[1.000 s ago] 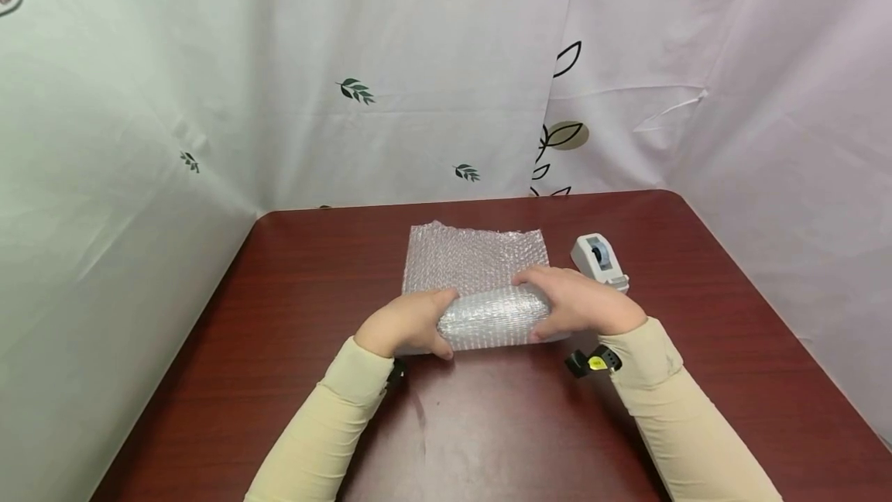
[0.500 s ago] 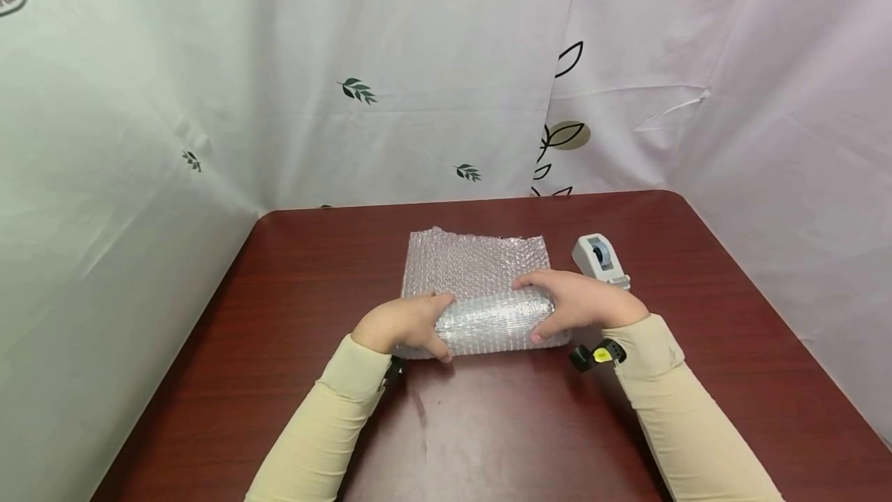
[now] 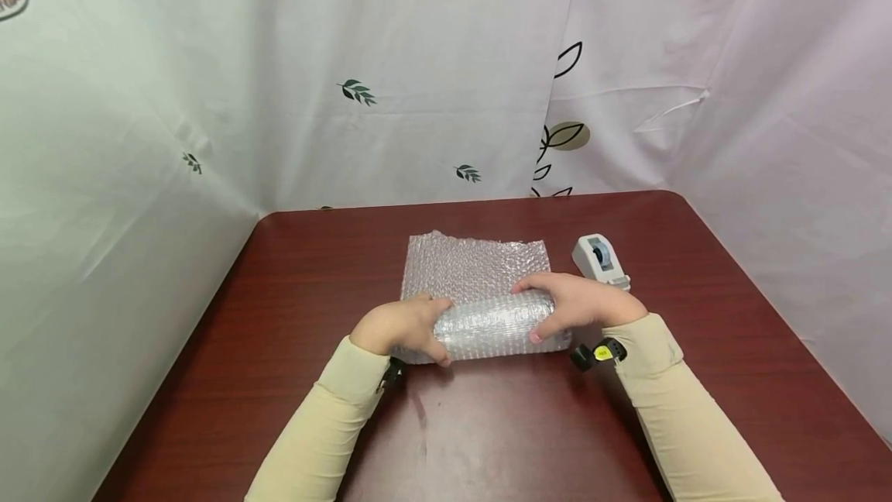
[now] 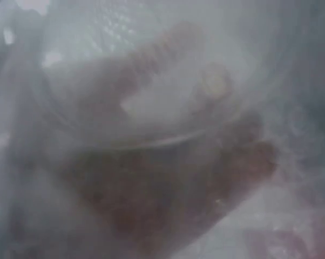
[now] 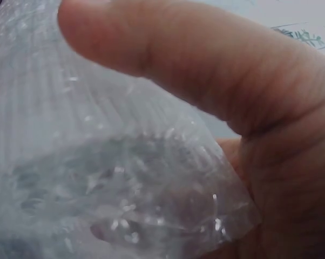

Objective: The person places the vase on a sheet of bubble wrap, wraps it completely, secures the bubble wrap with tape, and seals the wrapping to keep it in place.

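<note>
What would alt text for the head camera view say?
A bare left grip and right grip hold a bubble-wrap roll, one at each end, on a dark red table. Flat bubble wrap lies beyond it, with a white tape dispenser to the right.

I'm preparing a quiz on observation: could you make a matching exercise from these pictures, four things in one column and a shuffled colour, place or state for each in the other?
1. bubble-wrap roll
2. tape dispenser
3. table
4. sleeves

A. dark reddish-brown
B. pale yellow
C. held between left hand and right hand
D. white, standing just beyond the right hand

Pairs: 1-C, 2-D, 3-A, 4-B
</note>
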A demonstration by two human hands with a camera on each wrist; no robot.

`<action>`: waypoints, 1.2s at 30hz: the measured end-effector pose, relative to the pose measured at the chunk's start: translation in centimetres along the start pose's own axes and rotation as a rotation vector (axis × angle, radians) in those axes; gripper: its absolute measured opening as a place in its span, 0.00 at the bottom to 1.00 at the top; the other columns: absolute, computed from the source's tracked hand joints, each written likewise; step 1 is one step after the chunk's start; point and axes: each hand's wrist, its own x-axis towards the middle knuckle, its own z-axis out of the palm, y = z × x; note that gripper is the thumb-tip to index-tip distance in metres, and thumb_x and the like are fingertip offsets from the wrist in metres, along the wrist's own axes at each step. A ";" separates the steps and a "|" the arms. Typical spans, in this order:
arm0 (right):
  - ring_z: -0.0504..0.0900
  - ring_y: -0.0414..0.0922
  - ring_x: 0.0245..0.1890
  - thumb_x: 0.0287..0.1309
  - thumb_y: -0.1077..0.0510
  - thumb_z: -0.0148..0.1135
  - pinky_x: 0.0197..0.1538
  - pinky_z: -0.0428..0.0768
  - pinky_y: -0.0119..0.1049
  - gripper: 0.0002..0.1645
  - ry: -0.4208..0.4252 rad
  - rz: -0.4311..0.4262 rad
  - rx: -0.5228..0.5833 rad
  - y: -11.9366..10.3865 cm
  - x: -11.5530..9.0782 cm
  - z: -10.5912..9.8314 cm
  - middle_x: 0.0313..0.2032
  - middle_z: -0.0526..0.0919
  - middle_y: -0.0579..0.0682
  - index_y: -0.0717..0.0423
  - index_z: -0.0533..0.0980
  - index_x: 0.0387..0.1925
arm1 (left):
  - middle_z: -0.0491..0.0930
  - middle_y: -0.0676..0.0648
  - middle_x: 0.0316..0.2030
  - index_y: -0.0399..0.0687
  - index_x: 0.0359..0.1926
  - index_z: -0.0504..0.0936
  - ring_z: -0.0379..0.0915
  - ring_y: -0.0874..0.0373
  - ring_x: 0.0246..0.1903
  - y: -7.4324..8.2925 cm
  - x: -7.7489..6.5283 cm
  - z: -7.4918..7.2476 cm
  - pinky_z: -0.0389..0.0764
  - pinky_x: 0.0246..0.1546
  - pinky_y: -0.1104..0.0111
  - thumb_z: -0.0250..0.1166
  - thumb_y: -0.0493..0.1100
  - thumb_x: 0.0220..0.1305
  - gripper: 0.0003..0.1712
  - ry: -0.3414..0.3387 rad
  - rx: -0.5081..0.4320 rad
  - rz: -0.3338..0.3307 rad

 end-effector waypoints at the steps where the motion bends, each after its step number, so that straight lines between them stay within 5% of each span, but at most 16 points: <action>1: 0.74 0.52 0.63 0.41 0.46 0.82 0.66 0.69 0.53 0.46 0.000 0.002 -0.003 0.0 0.0 0.0 0.62 0.77 0.52 0.56 0.75 0.63 | 0.76 0.42 0.59 0.44 0.68 0.71 0.71 0.49 0.60 0.0 0.0 0.0 0.74 0.59 0.57 0.81 0.53 0.42 0.52 0.001 0.004 0.005; 8: 0.73 0.53 0.65 0.42 0.44 0.80 0.66 0.69 0.54 0.46 -0.014 0.034 0.015 0.1 0.1 0.0 0.64 0.76 0.53 0.54 0.74 0.64 | 0.77 0.43 0.60 0.45 0.70 0.67 0.72 0.50 0.61 -0.5 0.2 -0.2 0.72 0.62 0.58 0.82 0.51 0.43 0.53 -0.029 -0.081 0.011; 18: 0.75 0.50 0.60 0.47 0.42 0.76 0.63 0.71 0.51 0.41 0.016 0.076 0.067 0.7 0.6 0.2 0.59 0.78 0.52 0.55 0.74 0.61 | 0.78 0.45 0.43 0.53 0.59 0.62 0.74 0.56 0.34 -1.5 -0.1 -0.5 0.75 0.43 0.62 0.82 0.52 0.46 0.46 -0.037 -0.271 -0.042; 28: 0.75 0.53 0.62 0.50 0.38 0.71 0.63 0.72 0.52 0.43 0.018 0.135 0.049 1.4 1.0 0.4 0.61 0.78 0.55 0.57 0.75 0.63 | 0.77 0.42 0.57 0.45 0.58 0.71 0.74 0.52 0.57 -2.2 -0.4 -1.0 0.73 0.59 0.56 0.81 0.55 0.49 0.41 0.009 -0.211 -0.063; 36: 0.71 0.60 0.67 0.53 0.39 0.68 0.67 0.68 0.57 0.45 0.008 0.169 0.122 1.6 1.1 0.7 0.63 0.76 0.62 0.66 0.74 0.64 | 0.64 0.35 0.70 0.41 0.66 0.75 0.53 0.38 0.73 -1.7 -1.0 -1.7 0.62 0.69 0.49 0.76 0.59 0.54 0.43 0.018 -0.051 -0.028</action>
